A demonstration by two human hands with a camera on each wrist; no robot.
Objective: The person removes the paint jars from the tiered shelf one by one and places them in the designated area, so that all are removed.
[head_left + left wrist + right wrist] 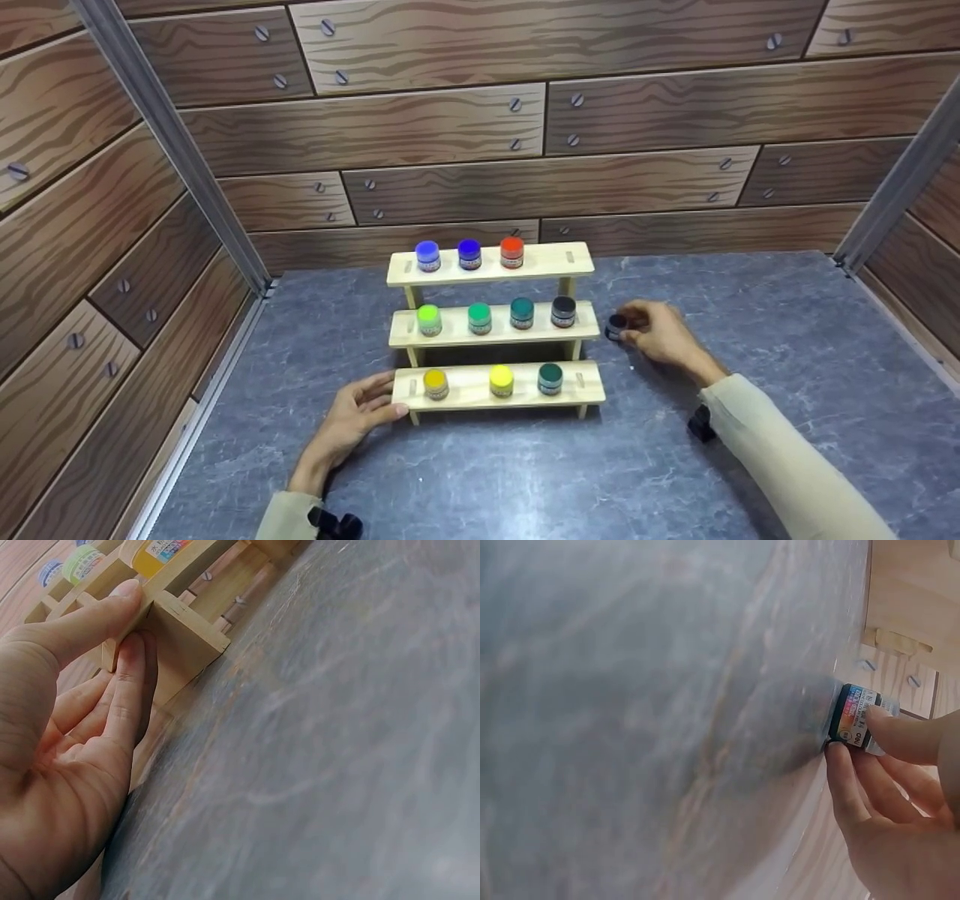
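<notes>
A three-tier light wooden rack (465, 405) stands mid-table with small paint jars on its steps. My left hand (358, 412) pinches the left end of the lowest step, thumb on top and fingers beneath, as the left wrist view shows. Right of the middle step, my right hand (664, 335) holds a dark paint jar (857, 716) between thumb and fingers, at the tabletop. The top step carries a light blue jar (427, 256), a deep blue jar (469, 255) and a red jar (512, 253).
Several jars stand on the middle step, from a lime green jar (429, 320) to a black jar (563, 312). An amber jar (436, 384), a yellow jar (502, 381) and a dark green jar (550, 379) sit on the lowest. Wood-patterned walls (450, 135) enclose the grey table (480, 480).
</notes>
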